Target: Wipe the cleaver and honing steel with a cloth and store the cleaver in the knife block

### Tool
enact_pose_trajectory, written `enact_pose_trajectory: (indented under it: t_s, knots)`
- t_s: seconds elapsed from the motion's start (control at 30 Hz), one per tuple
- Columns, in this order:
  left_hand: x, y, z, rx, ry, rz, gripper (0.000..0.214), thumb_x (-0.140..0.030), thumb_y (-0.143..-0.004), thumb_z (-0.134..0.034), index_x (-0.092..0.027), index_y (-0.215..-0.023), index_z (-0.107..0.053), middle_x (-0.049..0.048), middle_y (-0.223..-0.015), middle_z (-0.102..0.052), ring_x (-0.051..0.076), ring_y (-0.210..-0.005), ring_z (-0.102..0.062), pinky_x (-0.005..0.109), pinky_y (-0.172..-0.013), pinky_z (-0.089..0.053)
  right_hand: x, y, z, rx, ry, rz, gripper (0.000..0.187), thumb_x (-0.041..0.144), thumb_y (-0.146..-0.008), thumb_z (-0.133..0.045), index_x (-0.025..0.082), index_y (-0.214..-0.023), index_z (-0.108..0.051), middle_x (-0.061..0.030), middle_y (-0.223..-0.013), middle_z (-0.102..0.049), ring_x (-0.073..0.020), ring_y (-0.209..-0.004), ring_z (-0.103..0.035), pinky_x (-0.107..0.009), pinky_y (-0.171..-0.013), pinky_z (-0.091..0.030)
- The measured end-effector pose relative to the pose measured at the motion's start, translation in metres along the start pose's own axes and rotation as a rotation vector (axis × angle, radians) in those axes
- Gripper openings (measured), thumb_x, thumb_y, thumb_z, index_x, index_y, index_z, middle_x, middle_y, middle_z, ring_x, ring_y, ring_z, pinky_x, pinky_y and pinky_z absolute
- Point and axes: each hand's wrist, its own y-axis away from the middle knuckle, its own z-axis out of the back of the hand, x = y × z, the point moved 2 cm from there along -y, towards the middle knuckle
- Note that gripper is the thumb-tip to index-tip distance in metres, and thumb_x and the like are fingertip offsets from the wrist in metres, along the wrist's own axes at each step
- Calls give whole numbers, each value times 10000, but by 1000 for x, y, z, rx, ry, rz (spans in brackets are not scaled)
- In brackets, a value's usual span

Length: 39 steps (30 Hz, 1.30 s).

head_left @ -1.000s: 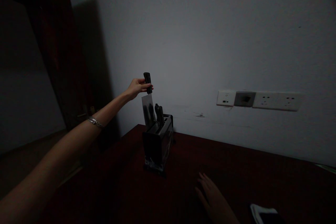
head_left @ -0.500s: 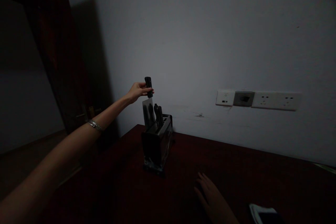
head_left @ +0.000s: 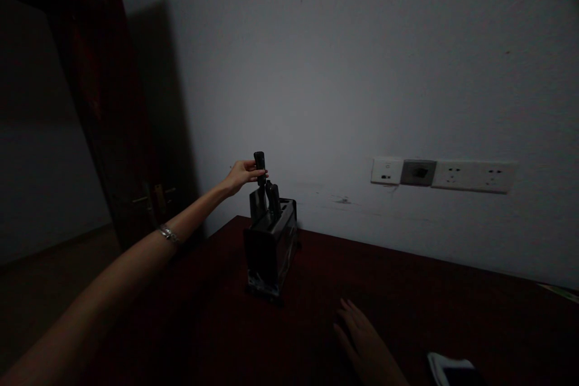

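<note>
My left hand [head_left: 242,175] is closed around the black handle of a cleaver [head_left: 257,202]. The broad blade points down, and its lower part is hidden inside the dark knife block [head_left: 270,247]. Two other black-handled knives [head_left: 274,198] stand upright in the block, just right of the cleaver. My right hand [head_left: 360,332] lies flat on the dark red table [head_left: 316,271], fingers stretched out, holding nothing. It rests to the right of the block and nearer to me.
A pale-edged dark object [head_left: 455,369], perhaps a phone, lies at the bottom right. Switches and sockets [head_left: 452,175] are set in the grey wall behind the table. A dark door with a handle [head_left: 156,198] stands at the left.
My left hand has moved down with the cleaver, and more of the blade is now inside the knife block. My right hand stays in the same place on the table.
</note>
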Motion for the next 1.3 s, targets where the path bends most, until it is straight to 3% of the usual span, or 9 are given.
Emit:
enact_pose_trajectory:
  t_s: [0.3,1.0,1.3]
  knots:
    - [13,11,-1,-61,36,15,319,-240,-598,-736,-106,-860,-612,82,-870,-674,185,-801,-639,372,-800,-486,4,-1,5,50,50,0,457,415,-871,-359,126,-1152,-575,-145,-1294,-478,-284,-1207,-419,-446,-982,-389]
    - [52,38,-10,-100,85,115,450,-277,-496,-788,-132,-892,-632,69,-877,-686,207,-831,-637,361,-791,-475,-3,1,-4,-32,-15,11,417,400,-859,-398,139,-1118,-595,-134,-1273,-507,-288,-1190,-441,-449,-971,-405]
    - [58,48,-17,-54,103,128,398,-225,-563,-752,-117,-922,-620,76,-874,-686,194,-822,-641,357,-804,-469,-3,1,-4,-38,-12,34,414,402,-864,-397,143,-1118,-594,-130,-1274,-508,-280,-1195,-438,-443,-976,-402]
